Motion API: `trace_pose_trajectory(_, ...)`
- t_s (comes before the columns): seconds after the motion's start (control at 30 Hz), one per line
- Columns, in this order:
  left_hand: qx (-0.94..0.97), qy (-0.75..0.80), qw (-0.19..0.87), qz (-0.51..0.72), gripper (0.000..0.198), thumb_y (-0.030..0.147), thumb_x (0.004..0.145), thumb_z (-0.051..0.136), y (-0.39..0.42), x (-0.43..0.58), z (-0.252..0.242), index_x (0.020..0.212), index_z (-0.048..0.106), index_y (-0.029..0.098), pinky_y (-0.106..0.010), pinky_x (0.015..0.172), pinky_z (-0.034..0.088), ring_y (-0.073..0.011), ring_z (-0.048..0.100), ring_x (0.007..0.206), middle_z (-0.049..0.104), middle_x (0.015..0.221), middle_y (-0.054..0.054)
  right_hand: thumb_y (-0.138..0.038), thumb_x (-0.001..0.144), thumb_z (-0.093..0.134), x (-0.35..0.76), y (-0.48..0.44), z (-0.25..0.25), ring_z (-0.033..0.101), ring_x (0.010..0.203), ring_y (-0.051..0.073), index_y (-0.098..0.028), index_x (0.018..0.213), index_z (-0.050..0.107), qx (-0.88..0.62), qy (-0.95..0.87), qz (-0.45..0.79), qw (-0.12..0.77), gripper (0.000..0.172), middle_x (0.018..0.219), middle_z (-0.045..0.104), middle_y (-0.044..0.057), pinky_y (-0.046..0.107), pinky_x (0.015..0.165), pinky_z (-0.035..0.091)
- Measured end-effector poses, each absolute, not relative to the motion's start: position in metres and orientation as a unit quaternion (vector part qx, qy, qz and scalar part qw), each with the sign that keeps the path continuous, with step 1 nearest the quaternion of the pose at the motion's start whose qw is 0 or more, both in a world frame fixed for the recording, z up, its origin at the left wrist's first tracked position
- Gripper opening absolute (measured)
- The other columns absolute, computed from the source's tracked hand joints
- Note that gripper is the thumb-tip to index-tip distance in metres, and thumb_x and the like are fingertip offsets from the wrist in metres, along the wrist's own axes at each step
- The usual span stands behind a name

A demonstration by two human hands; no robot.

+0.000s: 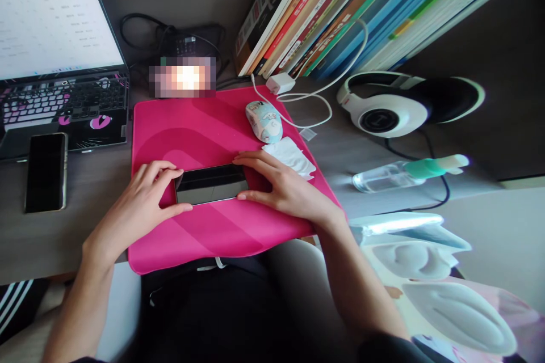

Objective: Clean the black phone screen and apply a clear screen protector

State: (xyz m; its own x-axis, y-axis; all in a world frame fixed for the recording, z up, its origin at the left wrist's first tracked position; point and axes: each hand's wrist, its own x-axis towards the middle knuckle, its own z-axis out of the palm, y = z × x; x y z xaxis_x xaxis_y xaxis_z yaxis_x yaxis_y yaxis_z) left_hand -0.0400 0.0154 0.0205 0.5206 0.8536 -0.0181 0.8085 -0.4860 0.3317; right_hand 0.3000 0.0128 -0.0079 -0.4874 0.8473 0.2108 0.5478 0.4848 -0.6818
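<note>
Both our left hand (138,201) and right hand (283,184) grasp a phone (212,184), fingers (167,178) pinching its ends, over a pink mat (183,238).

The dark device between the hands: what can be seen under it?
The pink mat shows around the dark device, which the left hand and right hand hold at its ends. Whatever is directly beneath is hidden.

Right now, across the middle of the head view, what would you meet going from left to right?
Phone, left hand, black phone-like slab, right hand, clear bottle.
</note>
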Motion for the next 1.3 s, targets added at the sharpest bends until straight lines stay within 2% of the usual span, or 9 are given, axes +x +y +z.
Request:
trace_pose_trajectory(0.4,0.853,0.486,0.169,0.082,0.065,0.067,0.097,0.067,0.0161,-0.0398,0.0213,0.149,0.052,0.032,-0.058,0.121,0.045,-0.0360,0.052,0.145,0.052,0.153,-0.010,-0.055,0.099,0.070,0.2989,0.0129,-0.0062,0.058,0.144,0.036,-0.034,0.152,0.058,-0.432,-0.815,0.275,0.270,0.058,0.153,0.061,0.012,0.060,0.125,0.046)
trace_pose_trajectory(0.73,0.849,0.490,0.176,0.093,0.064,0.065,0.096,0.070,0.0155,-0.0390,0.0208,0.149,0.053,0.033,-0.058,0.122,0.045,-0.0362,0.052,0.144,0.053,0.152,-0.009,-0.057,0.100,0.069,0.2997,0.0130,-0.0075,0.056,0.147,0.036,-0.032,0.153,0.056,-0.432,-0.816,0.280,0.264,0.060,0.154,0.059,0.013,0.059,0.126,0.044)
trace_pose_trajectory(1.3,0.864,0.471,0.158,0.084,0.066,0.066,0.098,0.068,0.0150,-0.0400,0.0222,0.149,0.046,0.030,-0.057,0.121,0.044,-0.0354,0.050,0.146,0.050,0.153,-0.011,-0.054,0.097,0.074,0.2989,0.0125,-0.0086,0.057,0.146,0.035,-0.032,0.151,0.059,-0.439,-0.809,0.279,0.274,0.059,0.153,0.060,0.013,0.060,0.126,0.044)
